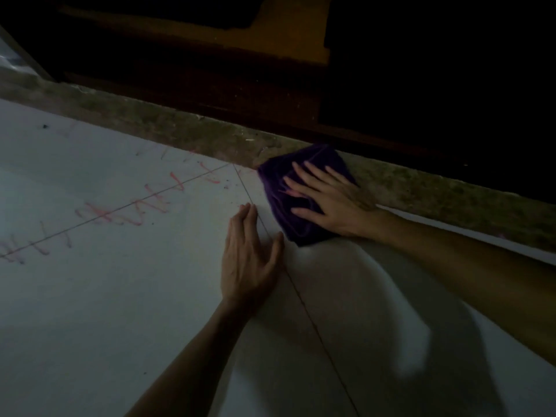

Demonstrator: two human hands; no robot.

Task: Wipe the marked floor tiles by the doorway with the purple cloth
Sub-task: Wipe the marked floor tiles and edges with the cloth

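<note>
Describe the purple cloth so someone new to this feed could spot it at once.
Follow the rough concrete threshold that runs across the floor below the dark doorway. Where the tile grout lines meet it, the purple cloth lies bunched on the pale floor tiles, pressed flat under the right hand. It is the only dark fabric there; the red scribbles lie to its left.

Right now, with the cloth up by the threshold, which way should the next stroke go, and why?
Probably slide the right hand, pressing flat on the cloth, leftward along the tile joint. The red marks lie there unwiped, starting just left of the cloth. The left hand rests flat on the floor as a brace.
</note>
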